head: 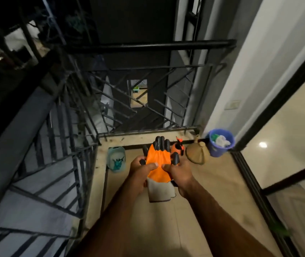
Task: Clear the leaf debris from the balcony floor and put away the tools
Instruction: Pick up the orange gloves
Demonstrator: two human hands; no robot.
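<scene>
The left hand (138,176) and right hand (181,176) hold black-tipped orange gloves (158,157), their fingers (152,166) pinching the fabric above the balcony floor (214,184).

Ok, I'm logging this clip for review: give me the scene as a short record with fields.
left hand: grips orange gloves, left edge
right hand: grips them, right edge
gloves: black fingertips, pale cuff, held above floor
by railing, left to right: teal tub, orange spray bottle, brown broom, blue bucket
</scene>
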